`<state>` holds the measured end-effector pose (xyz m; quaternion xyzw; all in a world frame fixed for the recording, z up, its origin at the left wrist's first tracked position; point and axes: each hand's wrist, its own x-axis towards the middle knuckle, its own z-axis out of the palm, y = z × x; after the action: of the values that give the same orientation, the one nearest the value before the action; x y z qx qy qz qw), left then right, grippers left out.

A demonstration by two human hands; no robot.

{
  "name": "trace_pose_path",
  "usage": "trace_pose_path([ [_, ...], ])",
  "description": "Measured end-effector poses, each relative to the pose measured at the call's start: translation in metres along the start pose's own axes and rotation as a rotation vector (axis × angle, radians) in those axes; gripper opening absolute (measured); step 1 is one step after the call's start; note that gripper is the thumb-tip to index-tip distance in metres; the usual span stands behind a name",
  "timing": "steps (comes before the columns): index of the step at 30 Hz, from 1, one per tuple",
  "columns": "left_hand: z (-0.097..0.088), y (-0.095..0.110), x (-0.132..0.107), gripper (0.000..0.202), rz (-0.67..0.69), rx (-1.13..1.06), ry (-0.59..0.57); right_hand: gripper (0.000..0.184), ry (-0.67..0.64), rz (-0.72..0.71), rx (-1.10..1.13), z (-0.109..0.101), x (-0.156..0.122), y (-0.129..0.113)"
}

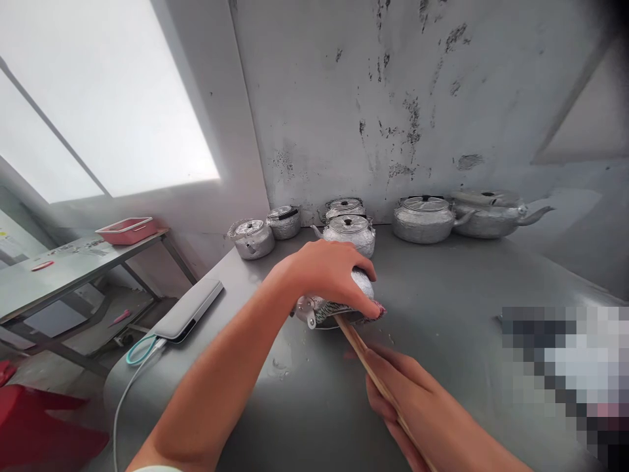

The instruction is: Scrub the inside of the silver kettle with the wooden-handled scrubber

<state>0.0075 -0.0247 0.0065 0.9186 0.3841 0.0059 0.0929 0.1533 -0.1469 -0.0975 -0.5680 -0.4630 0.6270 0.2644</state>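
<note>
My left hand (330, 275) is closed over a small silver kettle (361, 283) lying on its side on the grey worktop (442, 295), fingers curled over its body. My right hand (417, 406) grips a thin wooden stick (366, 357) whose far end reaches the kettle's underside, where dark hatched marks show. The kettle's knobbed end (307, 313) points left.
Several silver kettles stand along the back wall: two small ones (251, 237), two in the middle (351, 233), two large ones (425, 218) at right. A power bank (189, 310) with cable lies at the left edge. A side table holds a red tray (126, 230).
</note>
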Motion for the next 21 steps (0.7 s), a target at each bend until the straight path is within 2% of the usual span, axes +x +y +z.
trace_pose_path([
  [5, 0.002, -0.002, 0.002, 0.068, 0.026, 0.000, -0.001, 0.040, -0.030, 0.016, 0.006, 0.001, 0.000, 0.003],
  [8, 0.002, 0.000, 0.003, 0.063, 0.032, 0.014, 0.014, 0.045, 0.008, -0.024, -0.007, 0.001, 0.001, 0.001],
  [12, 0.000, 0.007, 0.002, 0.057, 0.015, 0.042, 0.014, 0.048, -0.020, 0.028, -0.054, 0.002, 0.003, -0.001],
  [15, -0.001, 0.009, 0.001, 0.057, 0.011, 0.050, 0.007, 0.051, -0.011, -0.033, -0.063, 0.000, 0.003, -0.001],
  [19, 0.000, 0.005, 0.001, 0.059, 0.009, 0.032, 0.002, 0.049, -0.016, 0.026, -0.072, -0.001, 0.003, 0.000],
  [21, 0.001, 0.002, 0.002, 0.061, 0.016, 0.017, -0.001, 0.049, -0.007, -0.023, -0.071, -0.002, 0.003, -0.001],
])
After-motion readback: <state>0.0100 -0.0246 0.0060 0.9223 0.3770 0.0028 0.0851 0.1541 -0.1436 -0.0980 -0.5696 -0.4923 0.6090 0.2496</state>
